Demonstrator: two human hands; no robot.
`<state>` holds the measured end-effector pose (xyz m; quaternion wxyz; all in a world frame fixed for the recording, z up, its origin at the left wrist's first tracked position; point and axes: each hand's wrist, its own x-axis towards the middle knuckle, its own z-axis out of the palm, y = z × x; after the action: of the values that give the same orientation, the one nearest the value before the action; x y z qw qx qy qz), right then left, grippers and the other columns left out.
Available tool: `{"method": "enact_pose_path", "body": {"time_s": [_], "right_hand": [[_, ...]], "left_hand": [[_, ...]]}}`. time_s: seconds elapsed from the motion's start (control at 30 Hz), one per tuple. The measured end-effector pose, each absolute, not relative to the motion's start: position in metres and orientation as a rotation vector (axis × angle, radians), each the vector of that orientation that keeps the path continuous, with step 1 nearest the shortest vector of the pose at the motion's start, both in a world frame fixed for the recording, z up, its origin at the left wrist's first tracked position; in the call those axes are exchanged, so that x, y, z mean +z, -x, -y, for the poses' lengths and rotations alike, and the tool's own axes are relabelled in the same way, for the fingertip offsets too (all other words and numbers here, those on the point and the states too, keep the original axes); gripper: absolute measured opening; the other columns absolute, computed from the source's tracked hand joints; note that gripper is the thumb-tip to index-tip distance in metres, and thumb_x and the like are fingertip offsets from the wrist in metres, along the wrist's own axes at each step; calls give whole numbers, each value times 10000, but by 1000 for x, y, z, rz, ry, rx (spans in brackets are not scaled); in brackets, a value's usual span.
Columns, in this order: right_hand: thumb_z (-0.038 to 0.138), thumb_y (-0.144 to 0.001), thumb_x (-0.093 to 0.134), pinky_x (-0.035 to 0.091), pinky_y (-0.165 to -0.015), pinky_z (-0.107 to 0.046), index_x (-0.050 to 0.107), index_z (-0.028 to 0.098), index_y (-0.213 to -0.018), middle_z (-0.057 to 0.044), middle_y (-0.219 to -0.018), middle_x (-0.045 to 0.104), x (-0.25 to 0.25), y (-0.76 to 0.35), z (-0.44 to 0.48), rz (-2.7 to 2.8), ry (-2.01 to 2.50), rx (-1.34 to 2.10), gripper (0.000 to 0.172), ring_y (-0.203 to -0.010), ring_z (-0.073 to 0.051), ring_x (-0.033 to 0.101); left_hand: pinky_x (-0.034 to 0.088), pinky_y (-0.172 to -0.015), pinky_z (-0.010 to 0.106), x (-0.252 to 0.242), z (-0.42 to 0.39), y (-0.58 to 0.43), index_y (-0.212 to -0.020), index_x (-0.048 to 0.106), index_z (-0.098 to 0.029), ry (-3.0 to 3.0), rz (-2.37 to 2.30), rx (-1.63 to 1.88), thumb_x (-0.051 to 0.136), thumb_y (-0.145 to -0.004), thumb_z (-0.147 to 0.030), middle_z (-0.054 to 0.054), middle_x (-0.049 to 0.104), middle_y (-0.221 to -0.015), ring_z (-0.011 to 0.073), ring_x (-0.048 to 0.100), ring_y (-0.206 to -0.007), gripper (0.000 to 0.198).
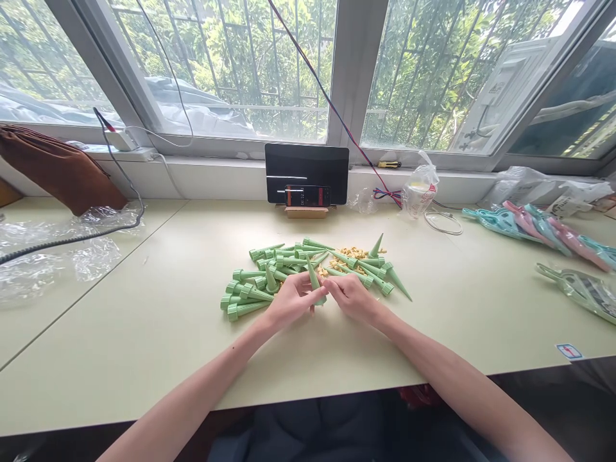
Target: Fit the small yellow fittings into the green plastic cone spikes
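Observation:
My left hand [294, 299] is closed around a green plastic plant-watering spike [312, 274], its pointed end up and its wide capped end down. Right beside it, my right hand [353, 296] is pinched at the spike's lower end; whatever its fingertips hold is hidden. Many similar green spikes [248, 310] lie in a loose pile beyond and to the left of my hands, with more spikes [378, 279] to the right. Small yellow-orange plastic pieces [353, 255] are heaped behind my right hand, partly covered by spikes.
A dark tablet [307, 163] with a phone [308, 195] before it stands against the sill. At the right lie pink and blue plastic hangers [543, 228] and a green one [577, 289]. A brown bag [62, 170], clear wrapping [43, 263] and a black cable [72, 240] occupy the left.

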<state>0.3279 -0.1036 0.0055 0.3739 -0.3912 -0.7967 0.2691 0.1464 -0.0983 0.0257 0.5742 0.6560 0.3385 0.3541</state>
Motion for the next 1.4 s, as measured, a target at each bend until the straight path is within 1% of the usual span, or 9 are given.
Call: {"method": "enact_pose_path", "body": {"time_s": [0.13, 0.27, 0.43, 0.5, 0.7, 0.93, 1.07, 1.23, 1.4], "right_hand": [[437, -1034, 308, 262, -518, -254, 431, 187, -601, 40, -540, 401, 4, -329, 102, 2043, 1010, 687, 515, -496, -97, 335], [437, -1034, 308, 262, -521, -257, 435, 185, -608, 39, -547, 410, 5, -329, 102, 2044, 1003, 694, 511, -500, -96, 333], [410, -1036, 314, 277, -526, -248, 440, 184, -616, 37, -554, 418, 6, -328, 103, 2033, 990, 707, 493, -507, -95, 346], [399, -1034, 329, 284, -526, -242, 441, 184, -621, 34, -563, 431, 6, -328, 103, 2023, 969, 713, 479, -513, -96, 359], [380, -1035, 339, 268, -519, -241, 452, 183, -649, 42, -562, 424, 5, -328, 103, 2052, 933, 738, 448, -503, -92, 329], [399, -1033, 337, 241, -512, -251, 435, 180, -627, 46, -546, 361, 4, -329, 102, 2053, 978, 710, 472, -497, -90, 310], [403, -1035, 332, 245, -516, -252, 456, 175, -626, 43, -544, 396, 4, -329, 103, 2050, 978, 707, 484, -495, -87, 324], [396, -1038, 326, 277, -529, -244, 499, 172, -651, 37, -559, 437, 5, -329, 103, 2050, 983, 716, 480, -510, -91, 358], [382, -1036, 340, 277, -521, -243, 471, 178, -636, 38, -564, 444, 5, -328, 103, 2046, 942, 719, 468, -506, -91, 347]], "left_hand": [[527, -477, 217, 25, 100, -146, -941, 705, -158, -1678, -843, 880, 718, -802, -402, 51, 649, -804, 165, 609, -714, 281], [535, -503, 218, 25, 101, -146, -944, 711, -163, -1701, -870, 884, 716, -806, -389, 43, 645, -790, 153, 600, -694, 265], [520, -471, 215, 24, 98, -146, -939, 704, -144, -1590, -796, 850, 728, -791, -407, 53, 650, -804, 151, 598, -680, 302], [520, -471, 222, 24, 98, -146, -922, 695, -130, -1506, -761, 814, 739, -782, -406, 53, 652, -777, 155, 610, -664, 312], [513, -469, 230, 27, 98, -146, -850, 671, -118, -1398, -737, 777, 759, -764, -397, 41, 650, -710, 155, 624, -617, 305], [520, -474, 211, 25, 98, -147, -931, 704, -134, -1609, -805, 847, 734, -791, -372, 45, 641, -774, 155, 594, -696, 277], [524, -482, 210, 24, 99, -147, -947, 711, -139, -1659, -834, 870, 728, -798, -366, 52, 649, -809, 161, 594, -723, 272], [517, -476, 216, 24, 99, -147, -937, 701, -127, -1528, -789, 825, 741, -785, -372, 47, 647, -778, 147, 590, -674, 291], [508, -476, 226, 28, 98, -146, -881, 685, -113, -1383, -742, 772, 763, -764, -368, 44, 649, -715, 151, 617, -623, 292]]}}
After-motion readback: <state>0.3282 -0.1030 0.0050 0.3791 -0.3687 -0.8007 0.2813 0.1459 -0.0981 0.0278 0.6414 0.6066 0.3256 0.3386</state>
